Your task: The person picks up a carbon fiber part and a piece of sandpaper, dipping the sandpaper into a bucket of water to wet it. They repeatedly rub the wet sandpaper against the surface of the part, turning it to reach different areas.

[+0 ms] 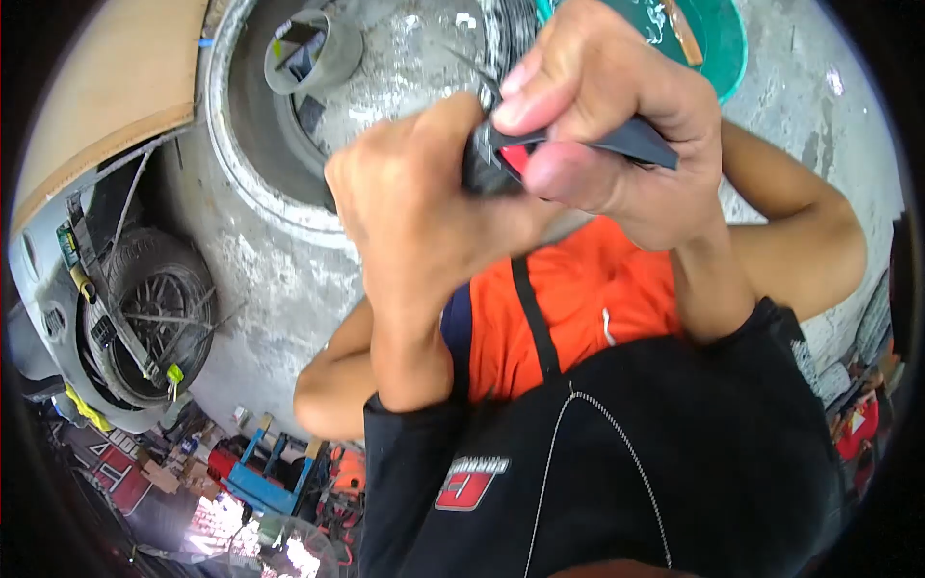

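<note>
In front of my chest my right hand [626,125] is closed on a tool with a black handle [641,143], a red patch and a thin pointed dark tip that sticks out toward the upper left. Pressed up beside it, my left hand [414,183] is closed round a dark, roundish piece [488,159]. Fingers cover most of that piece, and its kind is not clear. Both hands are above a large grey round tub [231,164], whose rim is smeared with white. Inside the tub stands a grey cup [342,58] with small items in it.
A green basin [734,67] at the upper right holds liquid and a wooden-handled item [682,34]. To the left are a wooden panel [106,96] and a spoked wheel [159,289]. Blue metal equipment [265,472] and clutter lie at the lower left.
</note>
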### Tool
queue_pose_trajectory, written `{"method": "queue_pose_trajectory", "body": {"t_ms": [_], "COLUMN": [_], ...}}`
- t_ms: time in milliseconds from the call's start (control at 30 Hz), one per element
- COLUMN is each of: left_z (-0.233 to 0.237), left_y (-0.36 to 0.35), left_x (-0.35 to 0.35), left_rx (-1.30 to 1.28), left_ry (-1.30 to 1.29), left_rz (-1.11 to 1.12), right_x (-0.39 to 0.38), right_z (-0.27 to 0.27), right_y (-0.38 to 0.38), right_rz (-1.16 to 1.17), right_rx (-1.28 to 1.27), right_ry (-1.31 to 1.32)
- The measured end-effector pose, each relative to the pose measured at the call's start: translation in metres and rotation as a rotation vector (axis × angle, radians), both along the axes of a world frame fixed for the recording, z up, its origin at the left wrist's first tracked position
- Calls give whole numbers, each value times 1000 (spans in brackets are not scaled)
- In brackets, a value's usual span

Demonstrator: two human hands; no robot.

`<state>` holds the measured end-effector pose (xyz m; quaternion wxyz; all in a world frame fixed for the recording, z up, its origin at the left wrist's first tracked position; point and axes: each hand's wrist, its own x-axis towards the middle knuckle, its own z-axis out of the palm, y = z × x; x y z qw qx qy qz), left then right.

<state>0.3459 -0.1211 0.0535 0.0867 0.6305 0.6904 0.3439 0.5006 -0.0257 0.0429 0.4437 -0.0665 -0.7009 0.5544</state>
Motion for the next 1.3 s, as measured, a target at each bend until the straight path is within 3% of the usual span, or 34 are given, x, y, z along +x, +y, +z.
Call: {"method": "queue_pose_trajectory", "body": {"t_ms": [67, 167, 200, 267, 400, 500, 600, 733, 767, 900, 933, 1033, 1067, 1133, 1200, 1267, 1300], "left_z": [3, 8, 7, -1, 5, -1, 18, 52, 58, 84, 91, 100, 96, 88, 81, 76, 69], "left_y": [2, -2, -6, -4, -8, -12, -12, -15, -13, -14, -16, -16, -15, -6, -6, -4, -3], "left_x": [-3, 3, 3, -1, 5, 6, -7, -19, -18, -28, -29, -27, -30, -33, -33, -33, -35], "left_rx": [-43, -163, -168, -162, -187, -112, 18, 94, 90, 124, 159, 219, 171, 317, 207, 198, 226], "left_ry": [67, 226, 228, 117, 168, 113, 40, 104, 99, 112, 95, 49, 41, -76, 74, 12, -23], "left_rz": [0, 18, 17, -37, 25, 77, 100, 64, 41, 17, 19, 119, 132, 81, 201, 235, 212], "right_x": [-2, -9, -7, -8, -15, -20, -19, -32, -37, -46, -49, -65, -64, -61, -70, -80, -80], "right_z": [-2, -38, -40, -14, -18, -39, -26, 14, 24, 89, 94, 89, 103, 124, 103, 88, 86], "right_y": [2, -5, -4, -7, 2, 0, 12, 4, 0, -19, -14, 2, -1, -8, 15, 21, 18], "right_rz": [4, 38, 31, -8, 26, 119, -44, 27, 79, 18, 35, 159, 76, 76, 185, 131, 119], "right_rx": [79, -309, -328, -31, 73, -372, -488, -224, -256, 265, 295, -72, 151, 492, 271, 14, 204], "right_ry": [-43, 52, -18, -3, -10, 81, 66, 104, 136, 97, 103, 96, 56, -47, -21, -62, -30]}}
